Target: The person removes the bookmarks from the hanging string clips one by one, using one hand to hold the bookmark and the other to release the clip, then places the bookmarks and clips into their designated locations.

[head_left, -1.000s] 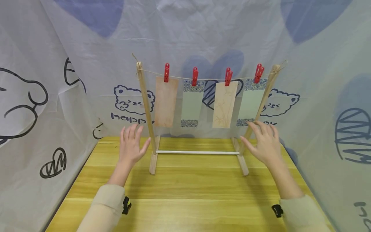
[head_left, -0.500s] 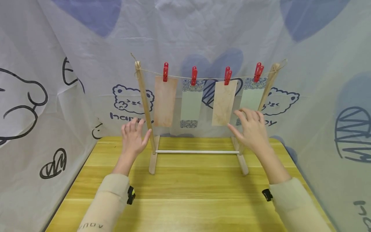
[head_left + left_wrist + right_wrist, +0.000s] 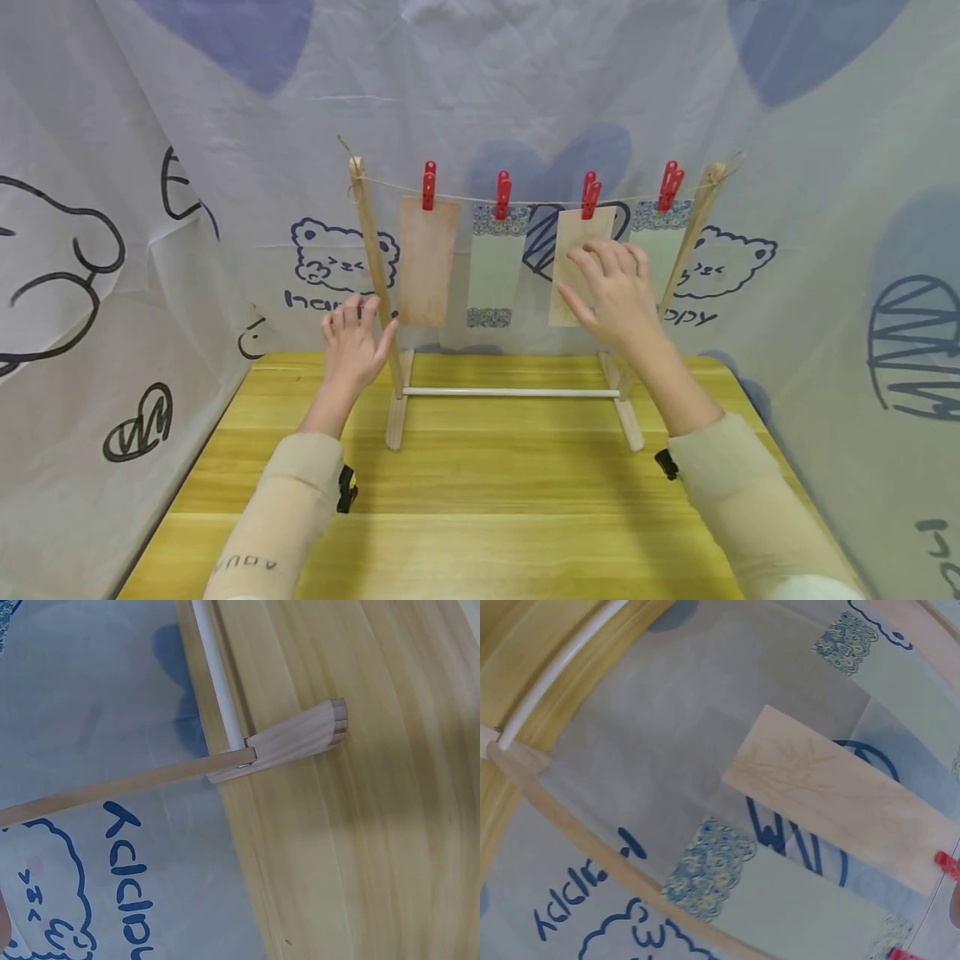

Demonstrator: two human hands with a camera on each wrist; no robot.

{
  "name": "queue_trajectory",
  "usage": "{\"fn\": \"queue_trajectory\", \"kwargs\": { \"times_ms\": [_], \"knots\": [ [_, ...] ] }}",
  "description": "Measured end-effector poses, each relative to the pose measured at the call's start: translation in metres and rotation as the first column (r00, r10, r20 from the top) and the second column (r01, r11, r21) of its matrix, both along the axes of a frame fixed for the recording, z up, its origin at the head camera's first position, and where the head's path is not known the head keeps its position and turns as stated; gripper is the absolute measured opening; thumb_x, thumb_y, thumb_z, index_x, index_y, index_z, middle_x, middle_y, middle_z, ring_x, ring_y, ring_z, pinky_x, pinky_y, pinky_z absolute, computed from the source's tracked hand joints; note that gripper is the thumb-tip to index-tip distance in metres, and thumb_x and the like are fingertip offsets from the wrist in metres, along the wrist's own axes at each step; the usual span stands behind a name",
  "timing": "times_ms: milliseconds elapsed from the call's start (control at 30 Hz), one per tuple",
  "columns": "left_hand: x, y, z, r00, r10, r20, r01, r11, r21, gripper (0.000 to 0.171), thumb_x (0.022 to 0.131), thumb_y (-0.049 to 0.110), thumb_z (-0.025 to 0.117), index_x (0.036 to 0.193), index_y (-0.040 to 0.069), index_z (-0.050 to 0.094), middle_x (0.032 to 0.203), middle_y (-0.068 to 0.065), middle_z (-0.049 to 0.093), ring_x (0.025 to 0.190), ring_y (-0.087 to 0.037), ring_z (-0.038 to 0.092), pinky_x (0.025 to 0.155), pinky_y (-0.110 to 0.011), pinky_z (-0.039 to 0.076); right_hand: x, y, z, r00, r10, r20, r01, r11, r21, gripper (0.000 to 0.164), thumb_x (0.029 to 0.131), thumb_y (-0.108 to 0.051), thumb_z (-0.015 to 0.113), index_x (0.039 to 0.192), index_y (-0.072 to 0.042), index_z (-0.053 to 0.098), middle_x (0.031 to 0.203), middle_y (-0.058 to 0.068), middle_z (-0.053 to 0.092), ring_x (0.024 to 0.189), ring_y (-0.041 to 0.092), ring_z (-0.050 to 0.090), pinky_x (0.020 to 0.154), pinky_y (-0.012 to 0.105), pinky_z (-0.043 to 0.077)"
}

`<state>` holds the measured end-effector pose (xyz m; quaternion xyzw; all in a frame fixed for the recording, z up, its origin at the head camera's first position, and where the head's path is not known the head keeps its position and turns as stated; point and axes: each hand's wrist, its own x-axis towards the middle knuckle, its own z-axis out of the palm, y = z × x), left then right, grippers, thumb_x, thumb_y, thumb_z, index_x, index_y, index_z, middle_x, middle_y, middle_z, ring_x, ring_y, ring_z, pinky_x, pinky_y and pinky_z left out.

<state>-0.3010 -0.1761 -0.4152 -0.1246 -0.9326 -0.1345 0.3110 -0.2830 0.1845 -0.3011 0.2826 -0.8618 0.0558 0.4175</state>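
"Start me at the left of your head feed."

"I see the left hand [image 3: 356, 337] left of centre, just beside the left post [image 3: 371, 242]. Its fingers are loosely bent and spread from the thumb, gripping nothing. I can't tell whether the thumb touches the wood."

"And along the middle?"

"I have a string [image 3: 465, 199] across the upper middle. Red clips [image 3: 428, 187] hang a peach card [image 3: 427, 262] from it, then a green card [image 3: 495, 267] with patterned ends, then a cream card [image 3: 840, 799] right of centre. Below, a white rod [image 3: 510, 392] runs above the bench [image 3: 510, 500]."

"Where's the right hand [image 3: 618, 287]?"

"Right of centre, in front of the cream card, partly covering it. I see the fingers curved and parted from the thumb, pinching nothing; contact with the paper I can't judge. Further right, I find the last green-and-blue card [image 3: 795, 900] by the right post [image 3: 691, 233]."
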Motion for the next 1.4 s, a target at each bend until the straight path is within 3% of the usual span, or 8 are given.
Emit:
{"fn": "queue_trajectory", "kwargs": {
  "times_ms": [200, 433, 600, 933, 1400],
  "knots": [
    [-0.007, 0.005, 0.006, 1.000, 0.011, 0.023, -0.011, 1.000, 0.004, 0.046, 0.095, 0.047, 0.031, 0.126, 0.013, 0.028, 0.126, -0.017, 0.024, 0.109, -0.036, 0.027, 0.091, -0.051, 0.019, -0.008, -0.014, 0.012, 0.994, 0.049, -0.099, -0.048, 0.999, 0.015, 0.040, 0.091, -0.040, 0.047, 0.115, -0.008, 0.050, 0.115, 0.014, 0.048, 0.106, 0.031, 0.042, 0.095, 0.049, 0.025],
    [-0.012, 0.009, 0.014, 0.997, 0.028, 0.072, -0.029, 1.000, 0.012, 0.046, 0.095, 0.045, 0.035, 0.127, 0.014, 0.026, 0.125, -0.016, 0.023, 0.107, -0.036, 0.026, 0.092, -0.052, 0.017, -0.014, -0.031, 0.030, 0.986, 0.072, -0.149, -0.065, 0.996, 0.054, 0.038, 0.092, -0.039, 0.050, 0.116, -0.010, 0.048, 0.116, 0.012, 0.045, 0.110, 0.031, 0.039, 0.094, 0.050, 0.024],
    [-0.013, 0.011, 0.017, 0.997, 0.031, 0.067, -0.032, 0.999, 0.021, 0.044, 0.095, 0.043, 0.037, 0.126, 0.013, 0.027, 0.123, -0.016, 0.024, 0.106, -0.036, 0.025, 0.091, -0.051, 0.017, -0.020, -0.041, 0.041, 0.982, 0.072, -0.175, -0.064, 0.997, 0.050, 0.037, 0.092, -0.037, 0.050, 0.117, -0.010, 0.049, 0.116, 0.012, 0.045, 0.110, 0.030, 0.038, 0.093, 0.049, 0.024],
    [-0.016, 0.019, 0.024, 0.997, 0.020, 0.080, -0.023, 0.999, 0.039, 0.043, 0.095, 0.041, 0.037, 0.126, 0.013, 0.028, 0.122, -0.017, 0.026, 0.102, -0.036, 0.027, 0.089, -0.050, 0.017, -0.031, -0.065, 0.060, 0.978, 0.077, -0.192, -0.067, 0.996, 0.062, 0.035, 0.095, -0.039, 0.043, 0.118, -0.012, 0.048, 0.118, 0.010, 0.044, 0.111, 0.028, 0.037, 0.091, 0.046, 0.025],
    [-0.020, 0.031, 0.024, 0.999, 0.040, 0.033, -0.042, 0.998, 0.049, 0.041, 0.096, 0.039, 0.037, 0.123, 0.009, 0.033, 0.113, -0.015, 0.030, 0.099, -0.035, 0.029, 0.089, -0.050, 0.017, -0.032, -0.101, 0.084, 0.994, -0.032, -0.106, 0.052, 0.982, 0.184, 0.040, 0.097, -0.042, 0.034, 0.126, -0.016, 0.044, 0.127, 0.007, 0.041, 0.119, 0.024, 0.030, 0.094, 0.047, 0.016]
  ]
}}
